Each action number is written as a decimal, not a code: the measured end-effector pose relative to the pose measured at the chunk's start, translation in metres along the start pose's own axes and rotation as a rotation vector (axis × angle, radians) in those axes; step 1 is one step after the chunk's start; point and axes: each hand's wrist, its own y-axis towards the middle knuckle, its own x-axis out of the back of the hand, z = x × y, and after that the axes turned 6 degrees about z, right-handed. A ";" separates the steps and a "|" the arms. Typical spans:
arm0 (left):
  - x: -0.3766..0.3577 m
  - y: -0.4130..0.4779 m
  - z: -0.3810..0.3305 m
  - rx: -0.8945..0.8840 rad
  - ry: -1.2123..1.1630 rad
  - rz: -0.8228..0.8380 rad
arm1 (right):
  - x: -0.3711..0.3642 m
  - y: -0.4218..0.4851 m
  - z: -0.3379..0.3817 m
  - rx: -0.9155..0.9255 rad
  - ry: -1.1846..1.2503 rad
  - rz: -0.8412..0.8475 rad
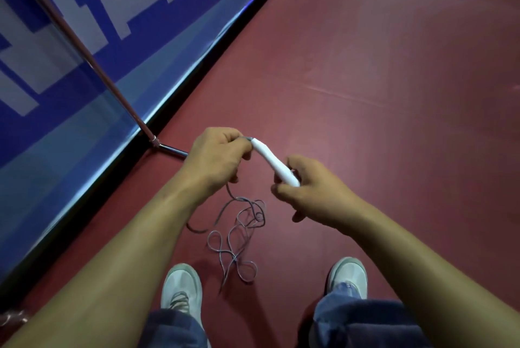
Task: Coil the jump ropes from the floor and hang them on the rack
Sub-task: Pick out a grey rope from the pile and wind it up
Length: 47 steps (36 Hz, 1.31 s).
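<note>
A white jump rope handle (270, 159) slants between my two hands above the red floor. My right hand (312, 187) grips its lower end with curled fingers. My left hand (216, 156) pinches the thin grey-blue cord where it leaves the handle's top end. From my left hand the cord (239, 232) hangs down and lies in a loose tangle of loops on the floor between my feet. The metal pole of the rack (92, 66) rises at the left, and its base bar (171, 149) lies just beyond my left hand.
A blue banner wall with white lettering (84, 24) runs diagonally along the left, edged by a dark strip at the floor. My two light sneakers (183, 288) stand either side of the cord tangle. Red sports floor (394, 66) stretches to the right.
</note>
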 end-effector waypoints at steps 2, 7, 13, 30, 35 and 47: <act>0.001 0.001 -0.003 -0.009 0.045 -0.033 | 0.001 0.000 0.001 -0.004 0.008 -0.010; 0.000 0.000 -0.008 -0.046 0.136 -0.031 | -0.002 0.002 0.000 -0.059 0.024 0.082; 0.000 -0.003 -0.009 -0.015 -0.044 0.100 | -0.007 0.002 0.008 -0.073 0.271 0.200; 0.012 -0.006 -0.010 -0.149 -0.057 -0.016 | 0.001 -0.003 0.012 -0.102 0.241 0.152; 0.019 -0.007 -0.009 -0.108 0.000 -0.040 | 0.005 -0.003 0.011 -0.099 0.214 0.074; -0.003 -0.021 -0.005 0.067 0.007 0.289 | 0.021 0.004 0.011 -0.143 0.603 -0.135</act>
